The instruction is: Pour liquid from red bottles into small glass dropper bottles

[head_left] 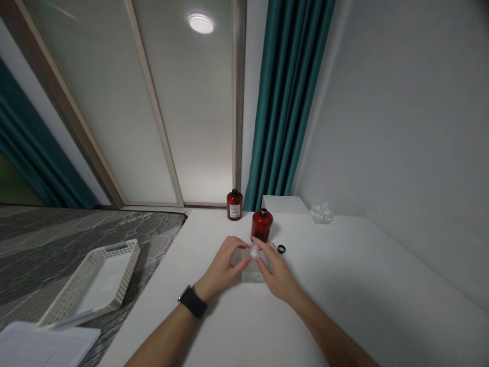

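My left hand (pixel 228 262) and my right hand (pixel 277 270) meet over the white table, with thumbs and fingertips pinched around a small clear, whitish piece (pixel 254 250). Its exact kind is too small to make out. Under the hands lies a clear, flat, see-through box or tray (pixel 252 276), partly covered by them. Just beyond the fingertips stands a dark red glass bottle (pixel 262 224) with a narrow neck. A black ring (pixel 281 249) lies on the table right of that bottle. A black watch (pixel 193 302) is on my left wrist.
Farther back stands a second red bottle (pixel 234 205) with a black top and white label. A white box (pixel 286 204) and a clear crinkled or faceted item (pixel 321 213) are near the wall. On the floor at left are a white basket (pixel 129 275) and papers (pixel 49 344).
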